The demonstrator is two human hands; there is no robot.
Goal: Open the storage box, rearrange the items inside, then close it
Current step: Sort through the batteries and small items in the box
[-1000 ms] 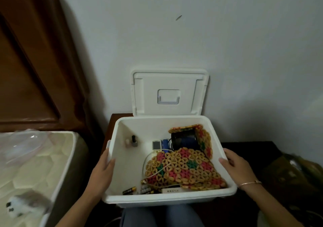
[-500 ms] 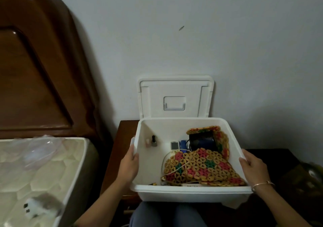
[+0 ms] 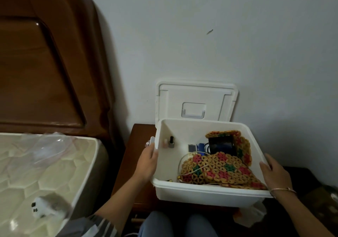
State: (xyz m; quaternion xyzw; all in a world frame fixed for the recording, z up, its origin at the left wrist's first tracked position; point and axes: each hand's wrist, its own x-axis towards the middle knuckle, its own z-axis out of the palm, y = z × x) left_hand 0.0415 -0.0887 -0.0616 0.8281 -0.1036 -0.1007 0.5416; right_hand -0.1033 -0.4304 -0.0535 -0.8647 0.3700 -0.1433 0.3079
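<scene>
Bedside nightstand (image 3: 139, 163) is carrying the storage box (image 3: 206, 194), lid (image 3: 196, 100) leaning open vs wall. Box is sitting farther fwd than a sec ago; left hand (image 3: 147, 163) & right hand (image 3: 274, 174) are clasping its sides, fingers pressed flat, woven mat (image 3: 219, 171) untouched, so rearranging is still pending.

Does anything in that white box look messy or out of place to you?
Yes. The colourful woven mat lies crumpled in the right half of the storage box, with one end riding up the right wall around a black device. A white cable loops loose beside it. The left half is nearly bare.
</scene>
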